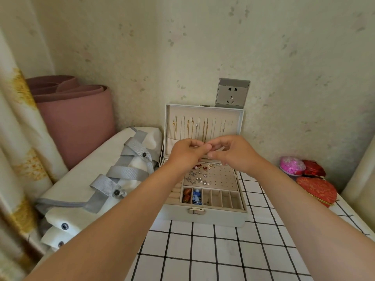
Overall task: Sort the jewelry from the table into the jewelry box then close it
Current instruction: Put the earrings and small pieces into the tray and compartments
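Two hands meet above the open jewelry box: left hand and right hand, curled fingers tip to tip. Whether they pinch a piece I cannot tell. The box stands on the checked bench against the wall, its long axis running left to right, latch facing the person, lid upright behind. Necklaces hang in the lid, and earrings sit on the pegged tray.

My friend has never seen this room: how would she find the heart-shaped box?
On the checked tablecloth, look right of the open jewelry box. Three small boxes cluster there; the heart-shaped box is nearest and largest, patterned red, unlike the round pink tin and angular red box behind it.
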`<state>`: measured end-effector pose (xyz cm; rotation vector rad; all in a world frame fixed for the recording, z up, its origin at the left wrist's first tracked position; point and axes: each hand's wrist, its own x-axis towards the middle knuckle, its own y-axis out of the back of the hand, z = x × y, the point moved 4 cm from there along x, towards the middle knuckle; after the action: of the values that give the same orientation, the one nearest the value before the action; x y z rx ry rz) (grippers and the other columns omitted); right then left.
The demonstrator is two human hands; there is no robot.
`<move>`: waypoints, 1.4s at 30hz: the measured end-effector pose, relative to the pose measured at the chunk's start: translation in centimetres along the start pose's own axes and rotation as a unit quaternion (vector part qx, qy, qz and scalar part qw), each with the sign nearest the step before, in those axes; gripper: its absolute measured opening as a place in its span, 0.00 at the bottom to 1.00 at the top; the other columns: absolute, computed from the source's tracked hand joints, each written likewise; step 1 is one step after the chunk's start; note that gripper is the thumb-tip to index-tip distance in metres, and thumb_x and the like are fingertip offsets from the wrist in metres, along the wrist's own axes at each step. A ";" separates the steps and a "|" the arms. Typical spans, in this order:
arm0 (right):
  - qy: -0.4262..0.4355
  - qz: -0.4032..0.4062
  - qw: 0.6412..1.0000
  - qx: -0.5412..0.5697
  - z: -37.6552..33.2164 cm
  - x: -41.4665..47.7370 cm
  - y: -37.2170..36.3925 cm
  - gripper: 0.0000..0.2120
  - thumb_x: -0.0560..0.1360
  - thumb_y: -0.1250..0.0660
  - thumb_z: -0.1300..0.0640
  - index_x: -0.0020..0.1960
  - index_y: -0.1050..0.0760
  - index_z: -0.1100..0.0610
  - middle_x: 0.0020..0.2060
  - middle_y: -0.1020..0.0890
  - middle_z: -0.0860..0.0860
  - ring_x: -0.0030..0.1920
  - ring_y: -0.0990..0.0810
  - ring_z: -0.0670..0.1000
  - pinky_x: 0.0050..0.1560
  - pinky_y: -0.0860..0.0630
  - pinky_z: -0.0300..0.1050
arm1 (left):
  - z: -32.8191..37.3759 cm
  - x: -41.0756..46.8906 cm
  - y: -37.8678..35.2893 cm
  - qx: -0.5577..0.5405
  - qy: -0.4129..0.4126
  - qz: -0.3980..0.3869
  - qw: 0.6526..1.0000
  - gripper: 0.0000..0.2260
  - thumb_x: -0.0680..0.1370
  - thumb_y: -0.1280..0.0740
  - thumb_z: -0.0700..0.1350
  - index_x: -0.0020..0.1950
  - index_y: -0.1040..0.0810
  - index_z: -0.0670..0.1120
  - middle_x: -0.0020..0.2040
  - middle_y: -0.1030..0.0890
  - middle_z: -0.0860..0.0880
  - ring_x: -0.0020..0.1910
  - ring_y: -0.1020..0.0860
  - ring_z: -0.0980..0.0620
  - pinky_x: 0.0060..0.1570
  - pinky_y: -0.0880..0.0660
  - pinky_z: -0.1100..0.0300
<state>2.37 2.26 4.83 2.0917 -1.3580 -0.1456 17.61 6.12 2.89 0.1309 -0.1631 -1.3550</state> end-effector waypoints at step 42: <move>-0.050 -0.022 0.972 -0.230 4.4 -0.5 -0.9 0.04 0.73 0.26 0.55 0.44 0.17 0.46 0.41 0.16 0.41 0.45 0.19 0.42 0.53 0.19 0.46 | -2.4 -0.4 -2.1 0.465 -0.219 -0.157 0.843 0.20 0.79 0.40 0.43 0.71 0.27 0.55 0.59 0.22 0.48 0.60 0.32 0.47 0.59 0.30 0.49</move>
<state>1.03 0.95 0.69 1.7394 -1.1971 -0.5372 15.95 6.02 0.08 0.6869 -1.2393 -1.5112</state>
